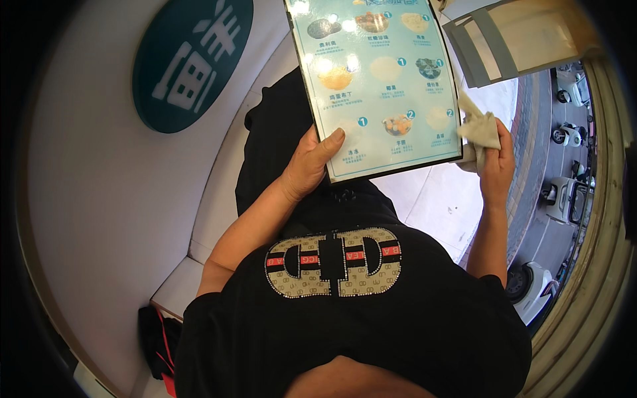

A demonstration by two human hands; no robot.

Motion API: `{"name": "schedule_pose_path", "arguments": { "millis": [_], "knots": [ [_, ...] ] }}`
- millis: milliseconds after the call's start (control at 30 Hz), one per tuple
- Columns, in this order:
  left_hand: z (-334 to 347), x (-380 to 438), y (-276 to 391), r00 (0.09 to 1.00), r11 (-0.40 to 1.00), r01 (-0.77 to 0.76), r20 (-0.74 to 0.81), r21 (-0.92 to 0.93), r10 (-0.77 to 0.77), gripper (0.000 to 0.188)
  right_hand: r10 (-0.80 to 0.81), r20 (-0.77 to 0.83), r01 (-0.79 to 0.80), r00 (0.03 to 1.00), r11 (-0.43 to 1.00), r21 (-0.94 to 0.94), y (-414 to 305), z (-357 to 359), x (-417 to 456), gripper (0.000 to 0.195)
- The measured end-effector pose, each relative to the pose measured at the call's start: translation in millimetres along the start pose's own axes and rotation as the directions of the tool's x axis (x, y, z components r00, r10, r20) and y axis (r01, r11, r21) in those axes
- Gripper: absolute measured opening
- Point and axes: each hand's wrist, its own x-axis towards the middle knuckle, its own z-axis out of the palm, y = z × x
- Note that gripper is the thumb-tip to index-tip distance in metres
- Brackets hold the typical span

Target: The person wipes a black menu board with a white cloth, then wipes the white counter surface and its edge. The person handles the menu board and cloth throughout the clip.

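My left hand (pixel 314 158) grips the lower left corner of a framed menu board (pixel 380 99), thumb on its glossy face and fingers behind it. The board has a thin dark edge, a pale blue-green face, and rows of food pictures with writing; its top runs out of the picture. At the board's lower right edge, my right hand (pixel 497 159) holds a crumpled pale cloth (pixel 480 130). Part of the cloth hangs below the fingers, and another part sticks up along the board's side.
On the left stands a white wall with a round dark green sign (pixel 191 64) bearing writing. A low white ledge (pixel 171 286) runs along it, with a black and red bag (pixel 158 338) beside it. Beyond the glass at right are parked vehicles (pixel 567 201). A beige and grey panel (pixel 517 40) juts in at upper right.
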Motion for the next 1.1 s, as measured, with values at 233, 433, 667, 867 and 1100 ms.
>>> {"name": "schedule_pose_path", "arguments": {
  "millis": [233,433,667,867,1100],
  "knots": [
    [0.0,-2.4,4.5,0.991,0.993,0.032,0.126,0.114,-0.046,0.048,0.062,-0.088,-0.042,0.994,0.977,0.210,-1.5,23.2,11.7,0.037],
    [2.9,1.7,7.8,0.982,0.982,0.062,0.165,0.179,-0.092,0.047,-0.643,-0.113,0.603,0.757,0.755,-0.257,-49.9,30.6,0.9,0.042],
    [-1.0,3.2,-2.5,0.986,0.985,0.039,0.155,0.167,-0.065,0.044,-0.707,0.378,0.801,0.598,0.541,-0.256,-74.2,100.6,-8.1,0.045],
    [-5.8,2.6,-2.2,0.984,0.985,0.080,0.147,0.153,-0.103,0.044,-0.667,0.438,0.798,0.602,0.517,-0.310,-71.8,117.0,-5.9,0.047],
    [2.4,0.8,5.2,0.975,0.969,0.113,0.161,0.218,-0.150,0.048,-0.535,0.148,0.424,0.832,0.439,-0.792,-19.1,92.2,83.8,0.052]
  ]
}}
